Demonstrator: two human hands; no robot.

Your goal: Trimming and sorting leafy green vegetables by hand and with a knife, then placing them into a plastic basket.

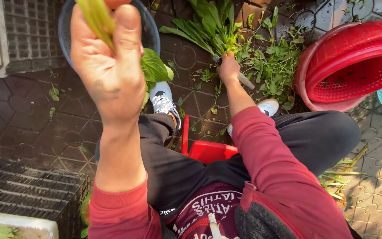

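left hand [109, 66]: raised close to the camera, upper left of the frame, fingers closed round pale green stalks [96, 17], leaves [154, 67] hanging below, lifted over the blue bowl [152, 31]. right hand [228, 67]: upper centre, low to the paving, closed on a knife [243, 79] whose blade meets the base of a bunch of greens [211, 24]. trimmings [275, 66]: scattered just beside it. red baskets [354, 66]: upper right, tipped on their side. red stool [208, 150]: centre, between the knees.
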